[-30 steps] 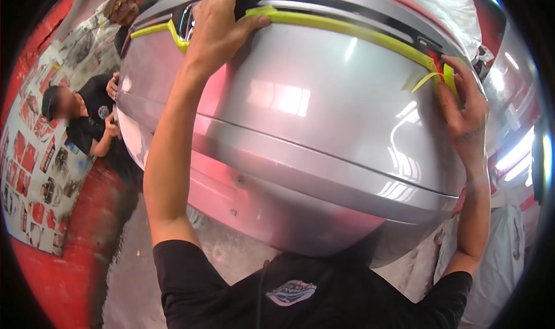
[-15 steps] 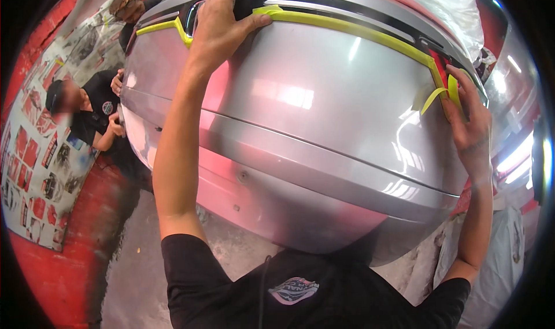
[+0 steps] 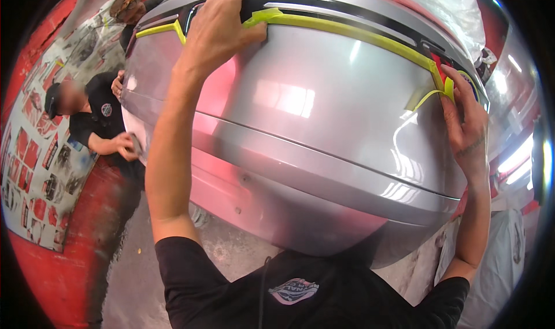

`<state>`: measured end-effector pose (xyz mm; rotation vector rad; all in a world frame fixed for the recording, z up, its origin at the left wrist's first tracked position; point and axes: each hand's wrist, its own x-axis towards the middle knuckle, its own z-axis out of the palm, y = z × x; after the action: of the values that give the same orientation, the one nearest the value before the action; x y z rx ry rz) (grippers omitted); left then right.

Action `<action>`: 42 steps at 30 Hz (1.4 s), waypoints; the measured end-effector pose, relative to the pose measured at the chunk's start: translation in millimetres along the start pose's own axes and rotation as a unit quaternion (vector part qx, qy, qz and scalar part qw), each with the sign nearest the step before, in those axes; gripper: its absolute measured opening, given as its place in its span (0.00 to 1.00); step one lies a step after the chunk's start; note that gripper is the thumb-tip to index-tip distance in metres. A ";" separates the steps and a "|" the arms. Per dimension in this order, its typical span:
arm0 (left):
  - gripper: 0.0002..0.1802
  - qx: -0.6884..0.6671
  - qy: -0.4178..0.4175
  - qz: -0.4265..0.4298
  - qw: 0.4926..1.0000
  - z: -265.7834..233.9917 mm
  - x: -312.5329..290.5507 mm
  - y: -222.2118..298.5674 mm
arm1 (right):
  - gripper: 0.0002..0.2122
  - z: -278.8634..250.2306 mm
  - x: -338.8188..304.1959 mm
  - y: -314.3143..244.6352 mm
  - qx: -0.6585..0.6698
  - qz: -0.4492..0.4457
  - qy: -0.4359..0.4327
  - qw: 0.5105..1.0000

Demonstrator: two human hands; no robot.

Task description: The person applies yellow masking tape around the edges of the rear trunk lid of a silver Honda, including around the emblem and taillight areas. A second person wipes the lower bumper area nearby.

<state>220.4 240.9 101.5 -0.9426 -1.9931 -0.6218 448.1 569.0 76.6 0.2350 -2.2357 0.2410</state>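
Observation:
A large silver car body panel (image 3: 335, 80) curves across the view in front of me. Yellow masking tape (image 3: 352, 31) runs along its upper edge beside black trim and turns down at the right. My left hand (image 3: 219, 31) rests open on the upper left, fingers stretched over the dark trim, thumb at the tape's left end. At the right edge my right hand (image 3: 467, 115) is closed on the tape; a loose strip (image 3: 428, 99) curls out to the left of its fingers. Part of that grip is hidden behind the fingers.
At the left a co-worker (image 3: 95, 112) in black touches the panel's side with a dark flat piece in one hand. Another person (image 3: 128, 8) is at the far left. Clear plastic sheeting (image 3: 442, 8) hangs at the far right; a pale cover (image 3: 491, 259) drapes at lower right.
My left hand shifts slightly left, its thumb dropping beside the tape end. My right hand turns a little, and the loose tape loop changes shape. The co-worker's lower hand moves down the panel's side.

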 end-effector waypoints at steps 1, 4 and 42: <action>0.44 0.033 0.002 0.014 0.999 -4.2 4.9 11.5 | 0.22 -0.8 0.2 0.4 0.000 0.006 -0.006 1.000; 0.42 0.095 -0.156 -0.064 0.981 -22.3 24.6 32.7 | 0.23 3.0 -1.6 3.1 -0.001 0.014 -0.014 1.000; 0.18 -0.649 -0.010 -0.196 0.735 132.7 -54.3 53.5 | 0.27 99.2 99.9 -36.3 0.486 0.124 -0.232 0.833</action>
<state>221.4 344.7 -11.0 -1.2232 -1.5653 -2.4253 321.5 500.3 96.7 0.5853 -2.4059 1.6254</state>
